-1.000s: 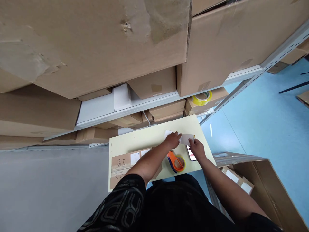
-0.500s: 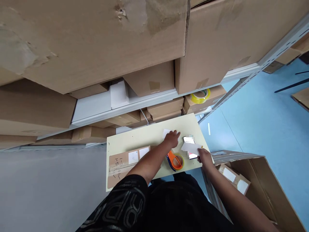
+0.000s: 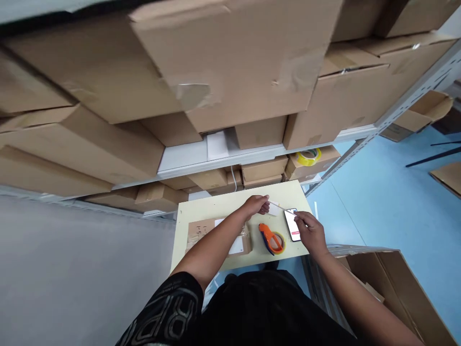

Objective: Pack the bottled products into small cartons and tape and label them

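Your left hand [image 3: 256,205] and right hand [image 3: 310,230] pinch with closed fingers the two ends of a white paper slip [image 3: 279,207], just above the phone [image 3: 292,225] on the table [image 3: 201,211].

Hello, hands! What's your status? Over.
Left hand and right hand pinching a white label. Phone under right hand. Tape dispenser nearby on table.

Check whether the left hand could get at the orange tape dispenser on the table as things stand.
Probably yes. The left hand sits just beyond the tape dispenser on the table, with bare tabletop between them. It pinches a white paper, so it isn't free.
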`<state>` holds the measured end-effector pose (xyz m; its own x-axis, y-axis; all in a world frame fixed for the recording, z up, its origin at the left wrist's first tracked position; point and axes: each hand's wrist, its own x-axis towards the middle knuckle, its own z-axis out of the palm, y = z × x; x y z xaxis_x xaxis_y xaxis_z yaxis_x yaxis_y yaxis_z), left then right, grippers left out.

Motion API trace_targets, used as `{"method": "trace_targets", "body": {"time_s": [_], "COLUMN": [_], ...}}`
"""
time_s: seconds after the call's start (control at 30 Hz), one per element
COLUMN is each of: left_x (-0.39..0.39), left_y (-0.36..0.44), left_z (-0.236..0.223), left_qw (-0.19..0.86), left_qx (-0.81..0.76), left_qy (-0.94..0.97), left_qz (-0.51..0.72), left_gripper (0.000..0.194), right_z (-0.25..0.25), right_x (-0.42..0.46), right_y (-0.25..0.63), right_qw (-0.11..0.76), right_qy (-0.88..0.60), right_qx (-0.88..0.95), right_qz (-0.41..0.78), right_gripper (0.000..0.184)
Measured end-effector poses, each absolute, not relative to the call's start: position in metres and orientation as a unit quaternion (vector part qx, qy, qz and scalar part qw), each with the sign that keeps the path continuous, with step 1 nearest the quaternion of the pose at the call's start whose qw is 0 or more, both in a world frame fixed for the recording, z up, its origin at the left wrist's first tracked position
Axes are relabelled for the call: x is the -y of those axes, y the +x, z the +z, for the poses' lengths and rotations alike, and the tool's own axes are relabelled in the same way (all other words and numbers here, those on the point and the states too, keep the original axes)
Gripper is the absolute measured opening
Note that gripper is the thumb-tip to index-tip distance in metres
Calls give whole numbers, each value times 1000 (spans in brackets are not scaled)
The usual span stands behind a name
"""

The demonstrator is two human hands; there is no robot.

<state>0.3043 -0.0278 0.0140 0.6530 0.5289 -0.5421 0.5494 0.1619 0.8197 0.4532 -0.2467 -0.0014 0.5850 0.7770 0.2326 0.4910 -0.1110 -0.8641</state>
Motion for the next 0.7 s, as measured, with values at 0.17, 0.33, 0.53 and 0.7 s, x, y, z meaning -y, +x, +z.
{"method": "trace_targets", "body": {"time_s": [0.17,0.33,0.53,0.7], "left_x": [34,51,69,89], "left_y": [213,115,25,-23], "left_z": [69,107,120,121], "left_qw": [795,773,700,680], "left_qx": [-363,-355,-375,-388], "left_qy": [464,467,478,447], "left_qz": [143,242,376,433], "left_gripper": [49,41,40,41], "right_z": [33,56,79,106], "right_x": [228,210,196,197], "right_y": [398,317,213,147], "right_qw": [539,593,602,576], "right_qy": [-665,-659,-622,-544], "right_qx": [507,418,289,288], "right_qz": [96,198,409,538], "right_gripper": [31,42,41,40]}}
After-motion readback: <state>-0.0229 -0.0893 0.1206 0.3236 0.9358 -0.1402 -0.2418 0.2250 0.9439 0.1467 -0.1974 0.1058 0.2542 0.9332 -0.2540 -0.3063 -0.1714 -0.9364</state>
